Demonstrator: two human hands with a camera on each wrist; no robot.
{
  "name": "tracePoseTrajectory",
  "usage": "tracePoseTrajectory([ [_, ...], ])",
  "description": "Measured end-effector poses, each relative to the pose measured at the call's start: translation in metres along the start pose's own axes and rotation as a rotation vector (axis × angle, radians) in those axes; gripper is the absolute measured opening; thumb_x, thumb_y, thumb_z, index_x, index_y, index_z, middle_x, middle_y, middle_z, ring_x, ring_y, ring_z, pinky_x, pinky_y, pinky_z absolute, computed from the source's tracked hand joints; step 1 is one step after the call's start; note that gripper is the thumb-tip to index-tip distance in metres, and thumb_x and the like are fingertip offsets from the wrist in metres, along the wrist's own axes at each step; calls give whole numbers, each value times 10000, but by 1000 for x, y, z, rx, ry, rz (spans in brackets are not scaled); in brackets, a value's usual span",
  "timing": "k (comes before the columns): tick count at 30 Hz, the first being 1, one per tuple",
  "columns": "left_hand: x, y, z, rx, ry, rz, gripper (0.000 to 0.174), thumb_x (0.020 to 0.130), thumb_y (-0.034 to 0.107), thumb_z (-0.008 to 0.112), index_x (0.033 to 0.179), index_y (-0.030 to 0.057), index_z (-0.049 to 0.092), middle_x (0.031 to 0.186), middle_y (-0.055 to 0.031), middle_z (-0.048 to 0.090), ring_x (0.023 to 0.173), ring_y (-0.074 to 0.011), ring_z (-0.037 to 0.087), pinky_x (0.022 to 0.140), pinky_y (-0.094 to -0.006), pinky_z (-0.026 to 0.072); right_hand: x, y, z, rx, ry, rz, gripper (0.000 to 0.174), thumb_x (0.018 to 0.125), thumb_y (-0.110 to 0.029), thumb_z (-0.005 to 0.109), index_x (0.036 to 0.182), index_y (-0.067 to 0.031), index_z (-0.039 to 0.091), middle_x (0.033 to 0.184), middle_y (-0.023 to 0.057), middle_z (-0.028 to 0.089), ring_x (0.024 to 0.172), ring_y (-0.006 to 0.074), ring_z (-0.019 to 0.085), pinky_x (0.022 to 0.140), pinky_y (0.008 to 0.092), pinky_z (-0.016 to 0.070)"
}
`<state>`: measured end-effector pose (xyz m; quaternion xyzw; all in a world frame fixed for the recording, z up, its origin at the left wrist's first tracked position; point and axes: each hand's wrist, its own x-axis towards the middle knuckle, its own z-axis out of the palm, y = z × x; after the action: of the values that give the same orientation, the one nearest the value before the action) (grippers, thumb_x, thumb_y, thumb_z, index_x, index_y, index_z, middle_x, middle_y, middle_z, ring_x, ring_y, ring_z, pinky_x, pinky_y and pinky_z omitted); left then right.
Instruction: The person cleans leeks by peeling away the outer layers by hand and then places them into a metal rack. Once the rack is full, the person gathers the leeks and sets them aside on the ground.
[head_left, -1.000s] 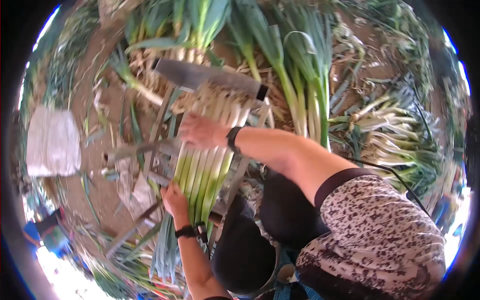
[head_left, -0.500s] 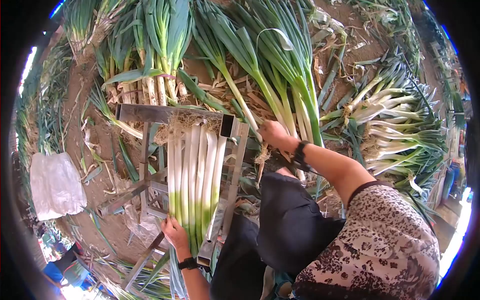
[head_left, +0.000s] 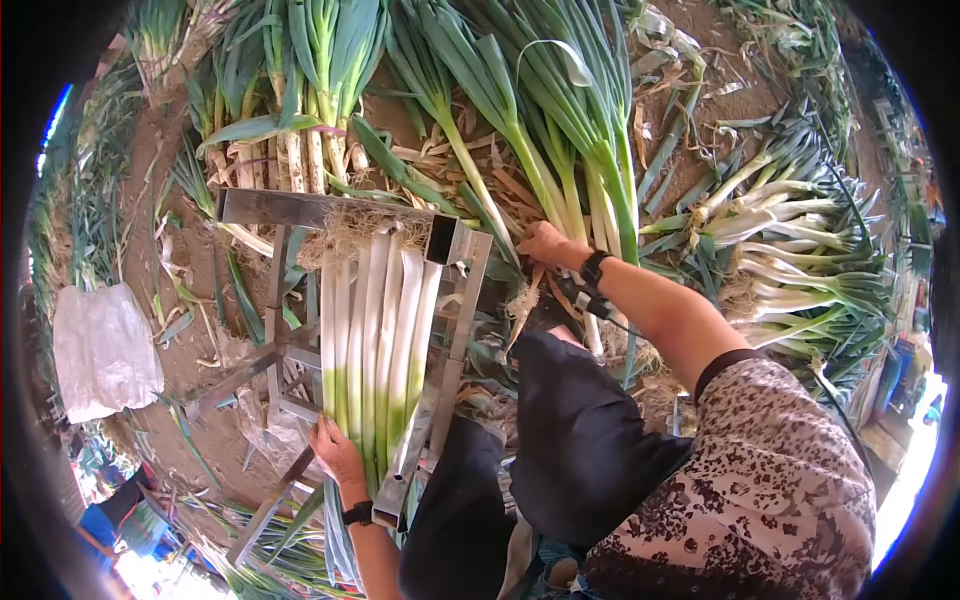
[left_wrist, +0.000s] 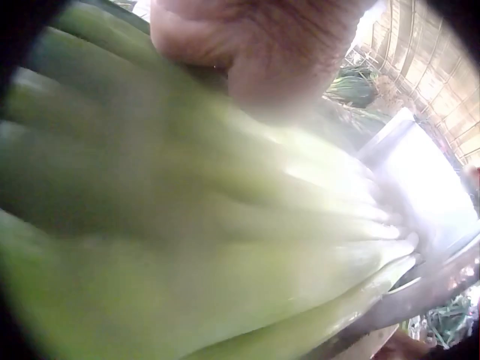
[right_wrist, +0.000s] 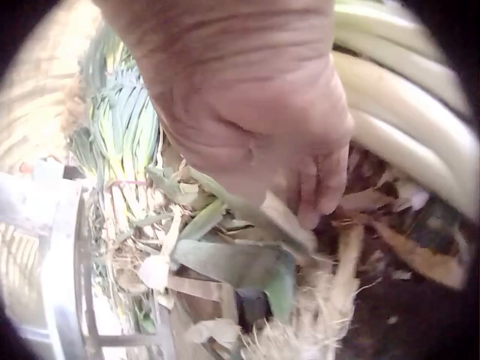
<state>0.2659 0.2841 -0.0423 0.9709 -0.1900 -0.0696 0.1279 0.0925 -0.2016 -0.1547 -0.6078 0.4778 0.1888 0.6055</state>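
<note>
Ground [head_left: 190,300]: bare brown soil strewn with leaf scraps, filling the head view.
Loose leeks [head_left: 520,110]: a heap across the top of the frame, green leaves upward, white stems pointing down toward the person.
Stacked leeks [head_left: 790,240]: a pile at the right edge, white ends toward the centre.
Metal rack [head_left: 300,208]: left of centre, with a flat bar across its top end and side rails running down the frame.
Row of leeks [head_left: 385,310]: lying side by side on the rack, roots against the top bar, green ends at the bottom; in the left wrist view [left_wrist: 187,225] it fills the frame.
White bag [head_left: 105,350]: on the soil at the left edge, well apart from the rack.
Right hand [head_left: 545,245]: upper centre, among the stems of the loose leeks just right of the rack. The right wrist view [right_wrist: 240,105] shows fingers [right_wrist: 322,187] bent down into dry husks and roots; whether they grip anything I cannot tell.
Left hand [head_left: 338,452]: lower left of centre, laid flat on the green ends of the row and pressing on them [left_wrist: 255,45].
</note>
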Motion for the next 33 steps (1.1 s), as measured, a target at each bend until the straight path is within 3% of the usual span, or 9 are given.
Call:
tracePoseTrajectory([
  [6,-2,11,-4,-29,2,-48,338,954,190,479,1191,-21,597,1064,-245,550,978,-402,549,850,-440,451,8,-11,36,-442,324,-80,377,729,-275,635,966,17,668,934,229,671,894,365,651,790,429,512],
  [12,-2,9,2,-6,55,-27,342,951,198,482,1188,-19,598,1061,-241,549,977,-398,555,843,-444,453,-91,-2,-62,-63,-317,-227,378,756,-216,679,1050,12,611,838,97,622,746,234,619,651,364,530],
  [14,-3,13,3,10,81,-35,339,948,200,484,1178,-18,603,1079,-245,551,990,-402,556,843,-449,457,-113,17,-76,310,-684,126,336,840,-236,630,1054,22,616,913,139,662,881,263,654,782,354,520],
  [16,-3,19,3,32,84,-76,334,947,206,485,1174,-4,610,1089,-241,554,998,-400,556,846,-451,462,-98,14,-71,619,-726,-74,313,871,-201,587,1103,9,595,941,162,668,915,275,656,815,384,520],
  [18,-3,15,2,28,61,-107,337,944,229,494,1177,18,616,1092,-222,558,990,-391,563,850,-447,465,-78,-25,-47,931,-313,189,349,920,-327,558,1070,-15,596,865,189,650,785,301,665,667,414,558],
  [20,-5,11,4,22,55,-146,337,942,252,502,1183,48,621,1088,-202,560,979,-375,571,842,-445,468,-31,-34,-40,671,-231,244,328,903,-265,606,1101,-5,576,826,191,643,695,288,663,561,403,555],
  [24,-5,19,2,19,74,-188,327,935,273,507,1180,94,630,1080,-170,566,969,-344,579,816,-436,472,-42,-43,-32,507,-95,-61,325,863,-217,664,1049,43,606,831,146,635,665,254,643,503,357,520],
  [30,-5,21,6,102,117,-147,311,937,298,494,1141,114,638,1004,-135,574,949,-312,578,798,-452,464,-176,-41,-88,-45,294,-292,272,774,-220,661,754,51,677,616,53,589,506,130,521,458,298,408],
  [33,-6,20,16,158,141,-113,279,939,293,485,1124,145,633,1001,-132,580,950,-310,582,790,-466,467,-276,-54,-104,-175,406,-318,262,785,-209,638,832,45,679,604,54,589,515,123,544,459,294,429],
])
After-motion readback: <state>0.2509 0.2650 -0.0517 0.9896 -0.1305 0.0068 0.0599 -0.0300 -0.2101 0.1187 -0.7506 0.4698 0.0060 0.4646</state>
